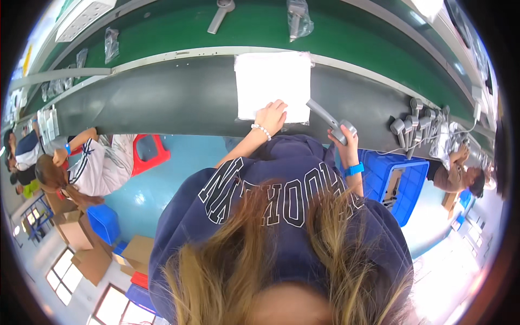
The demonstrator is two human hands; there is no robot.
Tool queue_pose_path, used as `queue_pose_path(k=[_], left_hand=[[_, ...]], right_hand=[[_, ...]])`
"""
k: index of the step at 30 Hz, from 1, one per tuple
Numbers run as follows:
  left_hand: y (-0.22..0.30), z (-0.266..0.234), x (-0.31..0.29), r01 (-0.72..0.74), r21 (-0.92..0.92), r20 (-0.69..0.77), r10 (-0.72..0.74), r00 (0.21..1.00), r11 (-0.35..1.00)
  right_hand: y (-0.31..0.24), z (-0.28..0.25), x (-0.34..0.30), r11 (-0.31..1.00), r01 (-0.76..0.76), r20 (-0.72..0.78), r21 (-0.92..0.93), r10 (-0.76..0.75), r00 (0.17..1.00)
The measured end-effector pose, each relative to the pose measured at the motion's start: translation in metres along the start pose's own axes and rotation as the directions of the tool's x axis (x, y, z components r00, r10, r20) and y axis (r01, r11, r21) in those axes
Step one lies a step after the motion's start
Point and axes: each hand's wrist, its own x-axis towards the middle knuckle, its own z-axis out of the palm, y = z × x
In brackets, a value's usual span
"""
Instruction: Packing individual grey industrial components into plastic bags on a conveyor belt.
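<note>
My right hand (349, 145) is closed around the round head of a grey handheld fan (327, 120), whose handle points away and to the left. The handle's end is beside the right edge of a stack of white plastic bags (273, 78). On the near part of that stack rests my left hand (271, 118), its fingers laid over the top sheet and slightly bent. A beaded bracelet is on my left wrist and a blue band on my right. Beneath the stack is the dark work surface (179, 95).
Several grey fans (406, 127) stand grouped at the right, near a cable. Beyond the ledge, a fan (221, 15) and a bagged fan (297, 21) lie on the green belt (162, 32). A blue crate (401, 187) stands below right. People sit on both sides.
</note>
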Motion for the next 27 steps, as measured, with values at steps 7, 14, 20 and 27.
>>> queue_pose_path(k=[7, 14, 20, 27], left_hand=[[0.002, 0.007, -0.004, -0.070, 0.079, 0.095, 0.062, 0.994, 0.994], [0.007, -0.009, -0.005, 0.061, -0.419, 0.165, 0.010, 0.986, 0.906], [0.034, -0.015, 0.006, 0.104, -0.624, 0.290, 0.106, 0.951, 0.775], [0.044, -0.033, 0.022, 0.282, -0.875, 0.355, 0.126, 0.926, 0.393]], right_hand=[[0.011, 0.005, 0.017, 0.850, 0.180, 0.189, -0.495, -0.097, 0.977], [0.017, 0.024, 0.024, 0.721, 0.196, 0.127, -0.665, -0.149, 0.981], [0.029, 0.053, 0.021, 0.981, -0.118, -0.024, -0.152, 0.116, 0.993], [0.028, 0.040, 0.025, 0.889, 0.136, 0.167, -0.438, -0.068, 0.984]])
